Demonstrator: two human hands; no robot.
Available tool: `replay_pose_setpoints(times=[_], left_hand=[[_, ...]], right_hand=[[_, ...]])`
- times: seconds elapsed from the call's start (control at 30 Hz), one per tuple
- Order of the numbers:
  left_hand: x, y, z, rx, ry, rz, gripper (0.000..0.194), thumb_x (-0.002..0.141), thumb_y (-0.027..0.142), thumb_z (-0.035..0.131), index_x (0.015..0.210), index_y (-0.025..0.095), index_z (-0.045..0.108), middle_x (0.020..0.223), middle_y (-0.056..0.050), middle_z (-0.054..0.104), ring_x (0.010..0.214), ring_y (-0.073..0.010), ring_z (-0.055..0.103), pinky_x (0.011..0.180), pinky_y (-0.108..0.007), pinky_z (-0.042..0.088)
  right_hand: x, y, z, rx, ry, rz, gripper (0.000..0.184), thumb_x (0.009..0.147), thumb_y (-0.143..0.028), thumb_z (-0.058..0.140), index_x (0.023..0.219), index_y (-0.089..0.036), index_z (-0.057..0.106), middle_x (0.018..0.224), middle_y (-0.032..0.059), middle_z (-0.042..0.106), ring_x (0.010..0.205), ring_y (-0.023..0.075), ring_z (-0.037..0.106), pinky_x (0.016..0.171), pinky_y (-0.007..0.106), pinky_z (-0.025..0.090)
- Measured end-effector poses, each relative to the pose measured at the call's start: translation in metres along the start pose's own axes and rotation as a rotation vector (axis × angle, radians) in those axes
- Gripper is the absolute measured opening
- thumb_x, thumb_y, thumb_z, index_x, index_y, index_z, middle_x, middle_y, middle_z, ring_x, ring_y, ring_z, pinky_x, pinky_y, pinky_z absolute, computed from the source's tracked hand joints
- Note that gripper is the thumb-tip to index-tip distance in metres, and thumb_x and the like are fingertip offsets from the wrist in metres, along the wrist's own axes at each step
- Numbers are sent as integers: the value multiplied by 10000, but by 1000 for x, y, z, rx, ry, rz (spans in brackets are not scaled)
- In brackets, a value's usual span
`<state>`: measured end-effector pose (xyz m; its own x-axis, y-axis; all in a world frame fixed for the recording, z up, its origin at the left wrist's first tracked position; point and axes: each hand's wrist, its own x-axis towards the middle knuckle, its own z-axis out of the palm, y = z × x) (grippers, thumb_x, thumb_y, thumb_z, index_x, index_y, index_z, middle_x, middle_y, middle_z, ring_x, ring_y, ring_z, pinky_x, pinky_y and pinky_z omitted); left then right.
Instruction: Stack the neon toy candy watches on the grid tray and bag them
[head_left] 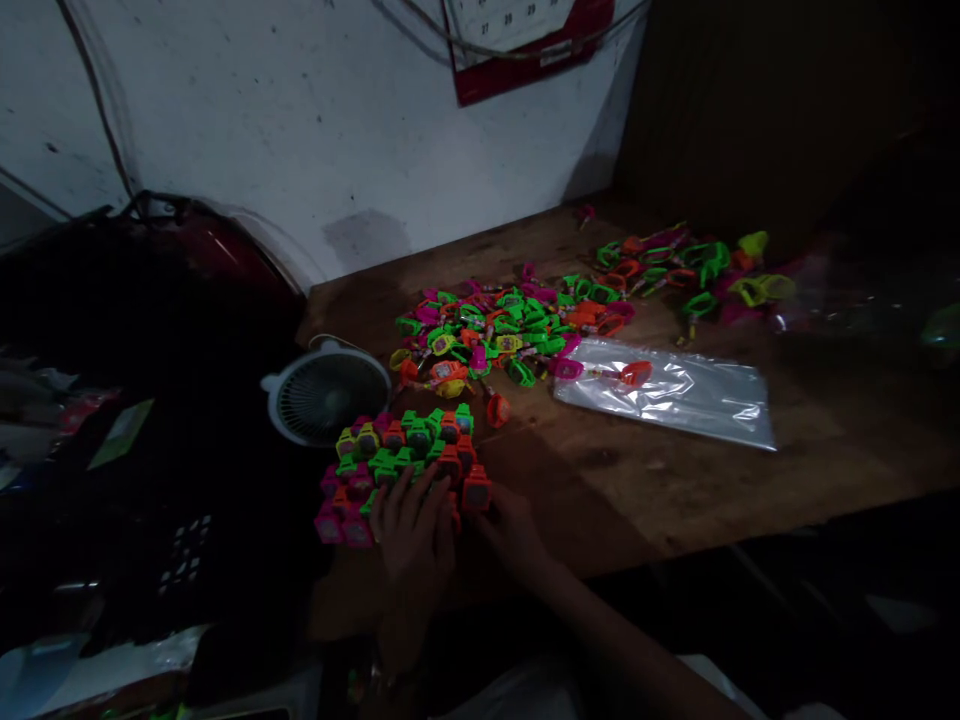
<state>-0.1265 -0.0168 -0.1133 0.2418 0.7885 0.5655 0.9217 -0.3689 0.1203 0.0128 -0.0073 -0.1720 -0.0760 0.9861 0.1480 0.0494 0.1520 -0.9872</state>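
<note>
Pink, green, yellow and orange toy watches (pixel 416 432) stand packed in rows near the table's front left edge. My left hand (pixel 411 520) lies over the front of these rows, its fingers stretched out across the watches. At the right end of the block, my right hand (pixel 514 528) pinches an orange toy watch (pixel 476 491) beside the others. The fingertips of that hand are partly hidden behind the watch. Behind the rows spreads a loose heap of similar toy watches (pixel 510 318), several with small patterned tubes attached.
A small round fan (pixel 330 395) sits left of the rows. Clear plastic bags (pixel 675 395) lie flat on the wooden table (pixel 592 490), with an orange watch on top. Another watch pile (pixel 675 265) is at the back right. A calendar (pixel 525 45) hangs on the wall.
</note>
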Motion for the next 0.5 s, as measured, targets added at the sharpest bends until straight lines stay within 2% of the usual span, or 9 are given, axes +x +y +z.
replay_pose_setpoints(times=[0.17, 0.33, 0.5], left_hand=[[2, 6, -1, -34, 28, -49, 328, 875, 198, 498, 1201, 206, 537, 1162, -77, 655, 1202, -251, 487, 1040, -490, 265], [14, 21, 0, 16, -9, -162, 477, 827, 380, 579, 1257, 195, 488, 1212, -113, 612, 1178, -303, 480, 1048, -536, 244], [23, 34, 6, 104, -61, -292, 582, 789, 433, 608, 1299, 195, 459, 1286, -125, 564, 1181, -346, 456, 1043, -609, 179]], right_hand=[[-4, -1, -3, -79, -22, -46, 178, 878, -256, 525, 997, -185, 637, 964, 83, 688, 880, 204, 638, 794, 316, 499], [-4, 2, 3, -190, -61, -88, 191, 883, -239, 505, 983, -189, 661, 989, 105, 657, 894, 206, 614, 814, 338, 503], [-8, 16, 7, -197, -58, -12, 214, 867, -229, 496, 993, -216, 668, 933, 81, 659, 835, 203, 604, 762, 322, 524]])
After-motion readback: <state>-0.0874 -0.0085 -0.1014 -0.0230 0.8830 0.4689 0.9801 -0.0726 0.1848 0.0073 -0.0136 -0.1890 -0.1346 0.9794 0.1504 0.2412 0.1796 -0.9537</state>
